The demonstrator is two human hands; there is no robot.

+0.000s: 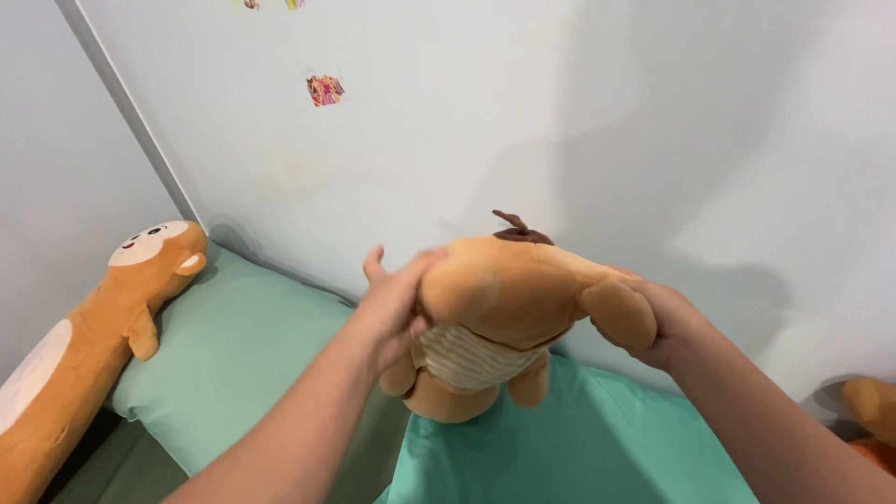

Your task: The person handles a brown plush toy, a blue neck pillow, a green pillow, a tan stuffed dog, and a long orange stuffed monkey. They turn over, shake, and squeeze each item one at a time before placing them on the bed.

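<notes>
An orange-brown plush toy (509,308) with a striped cream belly and a dark brown tuft on top hangs in the air in front of the wall. My left hand (392,303) grips its left side, fingers wrapped over the head. My right hand (663,322) holds its right side behind a round ear or paw, and is mostly hidden by the plush. The toy's short legs dangle above the green pillows.
A long orange monkey bolster (84,345) lies along the left wall. Two green pillows (233,364) (597,439) lie below the toy. Another orange plush (873,415) peeks in at the right edge. A small colourful sticker (325,90) is on the white wall.
</notes>
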